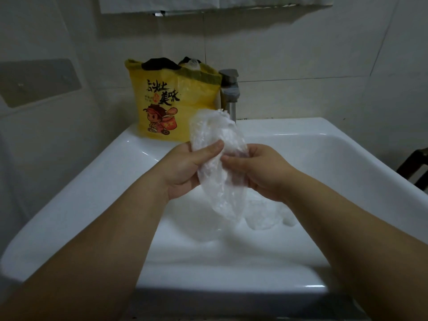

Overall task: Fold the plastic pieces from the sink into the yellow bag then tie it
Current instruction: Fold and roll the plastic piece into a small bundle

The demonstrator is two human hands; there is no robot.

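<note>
Above the white sink (69, 200), over the middle of its basin, I see both hands gripping one crumpled clear plastic piece (217, 133). My left hand (185, 167) has its thumb pressed across the front of the plastic, with the fingers curled behind it. My right hand (259, 170) pinches the same piece from the other side, fingers bent round its edge. The piece stands upright between them, its top bunched above the thumbs and its tail hanging down toward the basin. Some loose plastic (261, 216) lies on the sink's floor, below the right hand. At the sink's back left corner, on the rim, the yellow bag (176, 100) stands upright with its mouth open. A dark item (159, 63) and a bit of clear film show at its top. A metal tap (230, 96) rises at the back of the sink, just beside the bag's right edge.
</note>
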